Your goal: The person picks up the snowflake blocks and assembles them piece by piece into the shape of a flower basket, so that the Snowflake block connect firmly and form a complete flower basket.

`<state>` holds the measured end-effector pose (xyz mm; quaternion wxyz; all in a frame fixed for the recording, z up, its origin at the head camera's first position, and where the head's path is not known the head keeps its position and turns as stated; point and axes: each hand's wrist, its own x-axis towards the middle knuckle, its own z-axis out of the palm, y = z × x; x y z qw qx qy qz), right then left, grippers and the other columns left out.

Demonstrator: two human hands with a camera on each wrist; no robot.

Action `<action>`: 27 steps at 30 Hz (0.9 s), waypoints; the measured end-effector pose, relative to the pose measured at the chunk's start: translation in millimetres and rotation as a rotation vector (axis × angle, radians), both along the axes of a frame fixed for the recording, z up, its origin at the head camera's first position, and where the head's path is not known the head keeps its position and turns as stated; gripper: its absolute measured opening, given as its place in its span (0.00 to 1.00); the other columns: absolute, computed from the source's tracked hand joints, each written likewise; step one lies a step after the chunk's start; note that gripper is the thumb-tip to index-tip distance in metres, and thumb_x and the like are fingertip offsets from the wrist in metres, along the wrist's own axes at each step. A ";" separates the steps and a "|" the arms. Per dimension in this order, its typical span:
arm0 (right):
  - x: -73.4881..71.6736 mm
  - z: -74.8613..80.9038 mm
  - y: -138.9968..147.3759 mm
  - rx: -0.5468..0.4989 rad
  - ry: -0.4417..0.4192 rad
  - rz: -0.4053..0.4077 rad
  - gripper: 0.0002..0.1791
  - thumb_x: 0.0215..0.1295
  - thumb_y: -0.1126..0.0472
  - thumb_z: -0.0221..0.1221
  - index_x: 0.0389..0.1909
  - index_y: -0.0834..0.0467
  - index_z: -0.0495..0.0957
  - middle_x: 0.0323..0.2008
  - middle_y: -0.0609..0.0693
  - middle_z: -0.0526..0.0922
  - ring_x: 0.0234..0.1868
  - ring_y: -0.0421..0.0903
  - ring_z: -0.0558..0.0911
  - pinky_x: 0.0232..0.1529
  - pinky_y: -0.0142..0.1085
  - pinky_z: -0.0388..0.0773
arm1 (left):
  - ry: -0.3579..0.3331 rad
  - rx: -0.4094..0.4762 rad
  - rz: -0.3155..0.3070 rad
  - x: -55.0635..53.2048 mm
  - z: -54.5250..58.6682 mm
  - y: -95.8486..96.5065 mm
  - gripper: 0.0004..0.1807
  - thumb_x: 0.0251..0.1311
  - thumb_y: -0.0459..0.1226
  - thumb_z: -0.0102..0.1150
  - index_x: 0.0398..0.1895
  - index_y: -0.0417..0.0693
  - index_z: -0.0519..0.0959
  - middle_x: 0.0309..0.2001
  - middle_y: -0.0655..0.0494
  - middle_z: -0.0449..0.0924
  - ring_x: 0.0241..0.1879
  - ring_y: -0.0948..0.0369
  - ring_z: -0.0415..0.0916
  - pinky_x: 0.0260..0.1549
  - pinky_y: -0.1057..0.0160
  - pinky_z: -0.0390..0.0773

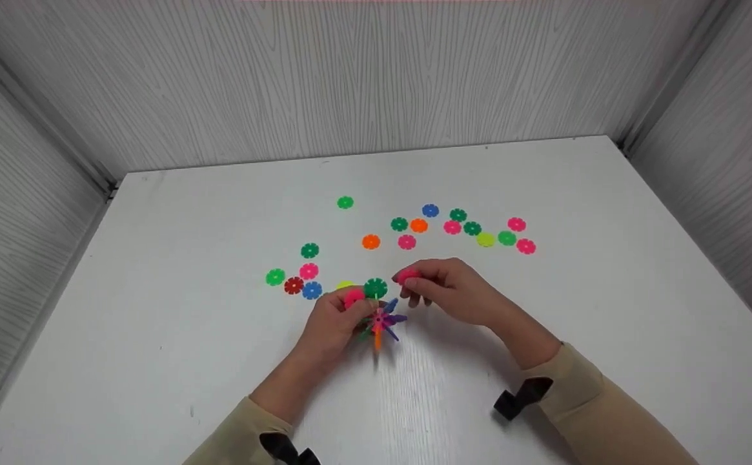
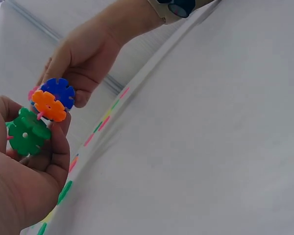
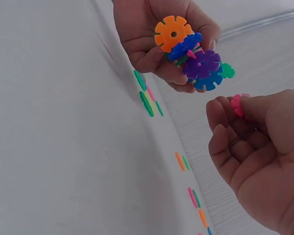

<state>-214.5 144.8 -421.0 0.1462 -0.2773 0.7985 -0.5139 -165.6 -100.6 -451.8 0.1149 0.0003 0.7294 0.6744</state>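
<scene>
Pink and notched, a small disc [image 1: 407, 276] is pinched between thumb and fingers of the right hand [image 1: 456, 294], near a multicoloured cluster of interlocked discs [image 1: 379, 320]. The cluster is gripped by the left hand [image 1: 330, 324] and held above the white table [image 1: 175, 361], where loose flower-shaped discs [image 1: 419, 225] are scattered, mostly beyond both hands.

A cluster [image 1: 381, 319] of interlocked notched discs, in green, orange, blue, purple and pink, is fanning out spikily from the gripping left hand [image 1: 332, 324]; the right hand [image 1: 456, 294] is pinching a single pink disc [image 1: 408, 277] nearby, apart from it.
</scene>
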 end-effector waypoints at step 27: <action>10.6 1.8 -7.7 0.018 0.193 -0.065 0.11 0.75 0.59 0.66 0.53 0.52 0.90 0.37 0.49 0.88 0.32 0.45 0.81 0.34 0.32 0.80 | 0.034 0.061 0.002 3.7 -3.1 0.4 0.26 0.64 0.45 0.76 0.62 0.48 0.79 0.56 0.52 0.83 0.59 0.54 0.80 0.55 0.61 0.84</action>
